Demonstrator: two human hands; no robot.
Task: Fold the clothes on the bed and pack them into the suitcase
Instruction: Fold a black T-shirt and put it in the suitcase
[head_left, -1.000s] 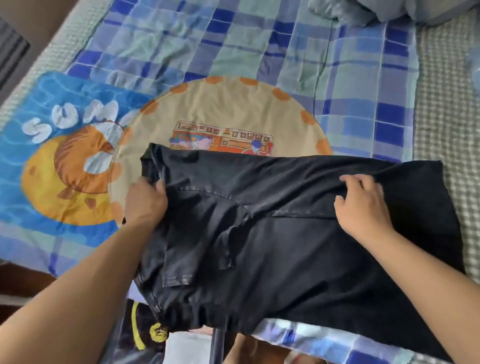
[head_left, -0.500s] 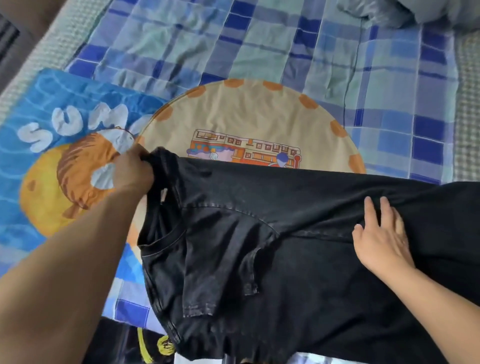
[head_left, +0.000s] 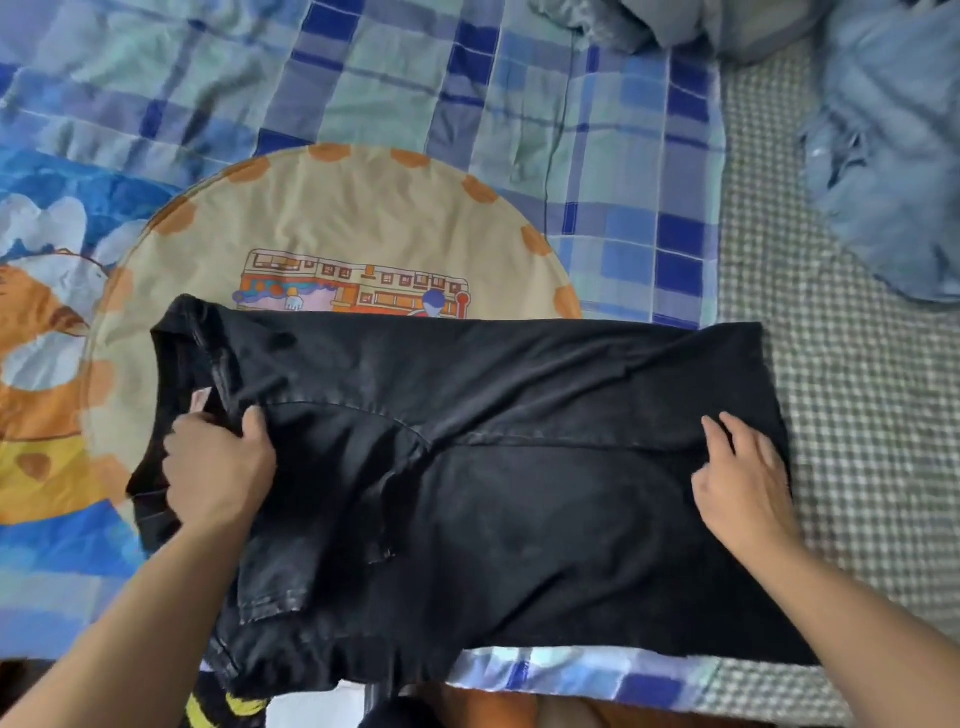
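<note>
**Black T-shirt mid-fold: handling assessment**

Since the earlier frame, the left hand (head_left: 218, 467) has come back from the collar's far corner onto the neckline.

Head view: the soft black cotton T-shirt (head_left: 519, 467) lies flat on the blue checked bed sheet (head_left: 415, 78). Left fingers pinch a collar fold; the right hand (head_left: 743, 483) rests flat, fingers apart, near the hem. Judged light, limp and non-slip; best held at collar and hem corners.

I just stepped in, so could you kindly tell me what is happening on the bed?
A person is folding a black T-shirt laid flat on the checked bedsheet. The left hand grips the collar end, while the right hand rests on the hem end. A blue garment lies unfolded nearby.
</note>
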